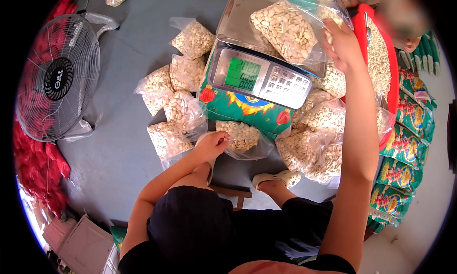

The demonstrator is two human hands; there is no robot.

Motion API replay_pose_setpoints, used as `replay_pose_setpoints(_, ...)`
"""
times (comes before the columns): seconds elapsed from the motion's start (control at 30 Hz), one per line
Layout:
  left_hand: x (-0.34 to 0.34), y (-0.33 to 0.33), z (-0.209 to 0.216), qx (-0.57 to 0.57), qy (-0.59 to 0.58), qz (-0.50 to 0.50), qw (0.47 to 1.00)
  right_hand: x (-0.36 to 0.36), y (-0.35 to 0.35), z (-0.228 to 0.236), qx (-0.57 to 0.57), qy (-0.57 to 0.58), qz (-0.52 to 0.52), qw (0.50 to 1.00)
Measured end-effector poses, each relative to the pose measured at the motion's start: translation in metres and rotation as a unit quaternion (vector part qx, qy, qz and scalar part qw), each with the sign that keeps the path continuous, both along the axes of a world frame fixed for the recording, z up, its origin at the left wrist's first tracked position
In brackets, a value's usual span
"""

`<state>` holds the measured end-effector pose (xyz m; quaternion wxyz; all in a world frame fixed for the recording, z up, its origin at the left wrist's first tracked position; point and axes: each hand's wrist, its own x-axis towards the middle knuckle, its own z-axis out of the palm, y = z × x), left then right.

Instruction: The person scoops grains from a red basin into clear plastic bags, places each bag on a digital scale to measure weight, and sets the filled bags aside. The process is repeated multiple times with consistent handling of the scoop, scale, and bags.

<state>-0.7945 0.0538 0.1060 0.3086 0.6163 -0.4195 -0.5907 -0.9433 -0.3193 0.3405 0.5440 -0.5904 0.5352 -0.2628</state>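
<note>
Grey floor [119, 155] – left hand [212, 145] pinches clear seed bag [240, 136], right hand [340, 43] grips bag on scale [285, 31] (steel pan).

A grey floor [119, 150] carries everything. On it lie many clear bags of pale seeds [183, 109] (heaped loosely around a colourful box [240, 107]), a round fan [57, 78] at the left, red bags [40, 169] along the left edge, and green printed packets [404, 150] stacked at the right.
</note>
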Motion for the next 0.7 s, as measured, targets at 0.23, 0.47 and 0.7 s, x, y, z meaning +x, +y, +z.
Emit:
replay_pose_setpoints(0.23,0.001,-0.001,0.006,0.005,0.008,0.001,1.000,-0.062,0.123,-0.005,0.210,-0.074,0.157,0.962)
replay_pose_setpoints(0.47,-0.005,-0.005,0.005,0.006,-0.001,-0.004,1.000,-0.071,0.228,-0.135,0.304,0.110,0.360,0.875)
replay_pose_setpoints(0.7,-0.008,-0.005,0.000,0.040,0.046,0.022,0.998,-0.044,0.280,-0.196,-0.089,0.375,0.454,0.803)
